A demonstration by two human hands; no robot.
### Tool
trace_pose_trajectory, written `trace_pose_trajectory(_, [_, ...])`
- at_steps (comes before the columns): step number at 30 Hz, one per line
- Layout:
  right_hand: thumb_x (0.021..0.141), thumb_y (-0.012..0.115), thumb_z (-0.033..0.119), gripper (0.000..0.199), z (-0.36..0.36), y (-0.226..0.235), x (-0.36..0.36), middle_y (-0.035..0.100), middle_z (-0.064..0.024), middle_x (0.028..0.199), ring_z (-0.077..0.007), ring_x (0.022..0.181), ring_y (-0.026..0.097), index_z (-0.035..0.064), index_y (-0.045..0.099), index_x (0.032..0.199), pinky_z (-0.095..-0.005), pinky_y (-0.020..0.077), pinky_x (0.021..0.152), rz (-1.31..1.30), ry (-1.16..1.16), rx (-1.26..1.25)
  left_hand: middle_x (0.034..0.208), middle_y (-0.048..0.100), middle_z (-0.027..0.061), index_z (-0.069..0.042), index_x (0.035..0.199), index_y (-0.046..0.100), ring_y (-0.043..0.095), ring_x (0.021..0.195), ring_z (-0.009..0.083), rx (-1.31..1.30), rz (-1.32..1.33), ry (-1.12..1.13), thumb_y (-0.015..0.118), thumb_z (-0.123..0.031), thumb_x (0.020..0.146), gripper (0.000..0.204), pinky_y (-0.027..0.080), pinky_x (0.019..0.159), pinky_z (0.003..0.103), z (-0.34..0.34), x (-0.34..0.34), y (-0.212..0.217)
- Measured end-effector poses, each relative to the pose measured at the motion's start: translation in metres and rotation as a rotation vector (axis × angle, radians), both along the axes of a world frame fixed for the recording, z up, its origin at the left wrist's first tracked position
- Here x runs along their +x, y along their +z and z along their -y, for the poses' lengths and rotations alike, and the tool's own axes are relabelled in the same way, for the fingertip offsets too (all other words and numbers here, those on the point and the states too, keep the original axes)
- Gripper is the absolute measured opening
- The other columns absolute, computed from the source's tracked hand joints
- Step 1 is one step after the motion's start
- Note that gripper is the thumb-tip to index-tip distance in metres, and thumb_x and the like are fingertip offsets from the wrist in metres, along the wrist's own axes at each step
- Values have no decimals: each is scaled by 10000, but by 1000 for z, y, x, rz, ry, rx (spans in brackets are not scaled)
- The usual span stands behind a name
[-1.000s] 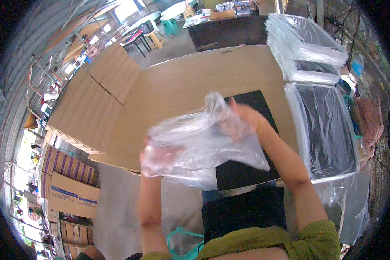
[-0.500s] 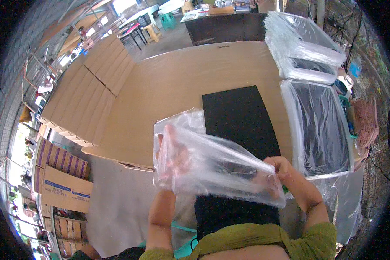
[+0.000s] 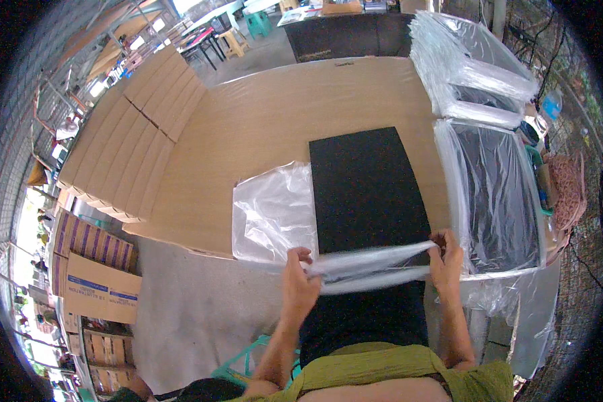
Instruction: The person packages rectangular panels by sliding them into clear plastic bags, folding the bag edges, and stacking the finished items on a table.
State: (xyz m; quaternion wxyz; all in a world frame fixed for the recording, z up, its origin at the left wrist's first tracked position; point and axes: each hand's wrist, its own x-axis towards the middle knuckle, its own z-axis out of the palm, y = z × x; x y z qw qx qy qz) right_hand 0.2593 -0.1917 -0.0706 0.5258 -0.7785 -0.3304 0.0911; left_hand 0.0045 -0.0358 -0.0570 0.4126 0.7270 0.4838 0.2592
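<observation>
Stretched between my two hands is a clear plastic bag (image 3: 375,268), held at the near edge of the table. My left hand (image 3: 302,285) pinches its left end, and my right hand (image 3: 447,261) pinches its right end. A flat black board (image 3: 370,191) lies on the table just beyond the bag, whose far edge overlaps the board's near end. Left of the board rests a flat pile of clear plastic bags (image 3: 273,213), close to my left hand.
The brown table (image 3: 248,127) carries a row of upright cardboard pieces (image 3: 137,127) on its left. Plastic-wrapped black boards (image 3: 494,197) are stacked at right, with more plastic-wrapped items (image 3: 472,74) behind. Printed cartons (image 3: 102,288) stand lower left. A teal stool (image 3: 248,362) is beside me.
My left hand has come out from inside the bag and moved right and down. The bag, earlier spread open over the pile, is now pulled into a narrow band between both hands.
</observation>
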Motion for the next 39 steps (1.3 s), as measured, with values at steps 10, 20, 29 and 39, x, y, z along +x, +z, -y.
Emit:
trace_pose_trajectory(10, [749,532,5,267,15,-6,-6,550,-207,908,-351,808,566,-46,634,991,-386,450,736,314,-112,-359,1119,409,249,8,1304,443,447,1038,383,150,-292,-135,586,-17,736,587,383,911,396,25,-3,-15])
trace_pose_trajectory(20, [695,568,1,164,41,-4,3,556,-43,691,-175,624,542,15,631,845,-306,446,596,-753,-82,264,1215,522,126,-69,1370,396,540,1033,179,-359,118,8,563,19,705,691,386,906,297,18,-18,49])
trace_pose_trajectory(29, [720,691,283,380,4,73,34,625,-117,878,-217,799,612,-3,583,947,-343,485,866,-29,768,856,1400,367,163,-8,1439,152,514,1145,220,-760,1263,-534,476,-146,785,743,385,984,351,-16,-30,82])
trace_pose_trajectory(39, [815,701,203,193,-75,215,38,595,15,773,-51,696,489,25,630,835,-211,381,615,-74,77,979,1293,463,145,17,1370,332,530,1055,172,669,860,-320,652,-290,817,709,436,846,282,-86,32,231])
